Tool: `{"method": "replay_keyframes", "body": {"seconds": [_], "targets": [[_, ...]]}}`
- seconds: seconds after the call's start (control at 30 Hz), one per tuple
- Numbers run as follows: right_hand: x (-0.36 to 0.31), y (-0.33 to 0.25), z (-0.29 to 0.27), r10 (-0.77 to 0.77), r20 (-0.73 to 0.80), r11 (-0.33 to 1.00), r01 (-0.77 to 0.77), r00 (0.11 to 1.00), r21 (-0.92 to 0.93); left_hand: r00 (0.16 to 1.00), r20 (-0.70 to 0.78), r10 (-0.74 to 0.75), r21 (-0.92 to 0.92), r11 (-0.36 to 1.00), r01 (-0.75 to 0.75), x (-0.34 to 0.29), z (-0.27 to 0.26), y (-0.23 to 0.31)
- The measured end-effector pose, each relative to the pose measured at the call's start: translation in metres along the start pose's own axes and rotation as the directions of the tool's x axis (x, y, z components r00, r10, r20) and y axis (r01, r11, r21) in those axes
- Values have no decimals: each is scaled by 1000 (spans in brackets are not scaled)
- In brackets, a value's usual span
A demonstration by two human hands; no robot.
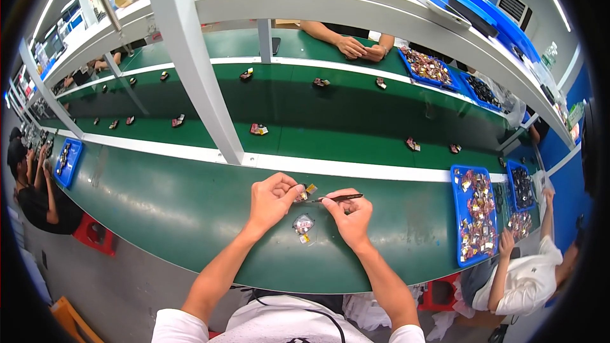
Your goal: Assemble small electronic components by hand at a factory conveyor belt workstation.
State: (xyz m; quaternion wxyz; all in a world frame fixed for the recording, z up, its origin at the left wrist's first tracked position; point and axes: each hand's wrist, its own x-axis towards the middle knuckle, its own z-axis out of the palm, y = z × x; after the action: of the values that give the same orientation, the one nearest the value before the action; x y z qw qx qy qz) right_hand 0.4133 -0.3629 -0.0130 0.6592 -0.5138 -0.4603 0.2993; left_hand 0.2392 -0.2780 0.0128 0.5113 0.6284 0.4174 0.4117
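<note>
My left hand [269, 202] pinches a small dark part with a yellow-and-white label [310, 189] between thumb and fingertips. Black tweezers [345, 197] are gripped in my right hand [351, 219]. Their tip points left and reaches close to the held part; whether it touches cannot be told. Just below and between my hands, a second small part [303, 223], silvery and dark with a yellow label at its lower end, lies on the green workbench [184, 216].
Beyond a white rail [356, 166], a green conveyor belt [330, 133] carries several small labelled parts. A blue tray [456, 216] full of such parts stands right. A white post [197, 63] rises ahead left. Across the belt are a co-worker's hands [359, 48]; another person [527, 279] sits right.
</note>
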Motion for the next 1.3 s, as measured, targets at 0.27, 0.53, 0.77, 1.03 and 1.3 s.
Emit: {"method": "replay_keyframes", "body": {"seconds": [0.27, 0.53, 0.77, 1.03, 1.3], "targets": [[-1, -6, 3, -99, 9, 991, 99, 995, -93, 979, -46, 200, 106, 975, -195, -2, 3, -17], [-1, -8, 5, -206, 41, 929, 209, 978, -307, 938, -18, 347, 237, 913, -333, -5, 6, -20], [0, -4, -2, -113, 61, 939, 127, 992, -319, 907, 35, 420, 260, 872, -414, -6, 8, -15], [6, -10, -2, 236, 56, 954, -242, 970, 175, 877, 56, 478, 220, 851, -478, -7, 8, -14], [9, -21, -5, 386, 90, 908, -395, 918, 142, 879, 68, 471, 195, 858, -475, -9, 8, -14]]}}
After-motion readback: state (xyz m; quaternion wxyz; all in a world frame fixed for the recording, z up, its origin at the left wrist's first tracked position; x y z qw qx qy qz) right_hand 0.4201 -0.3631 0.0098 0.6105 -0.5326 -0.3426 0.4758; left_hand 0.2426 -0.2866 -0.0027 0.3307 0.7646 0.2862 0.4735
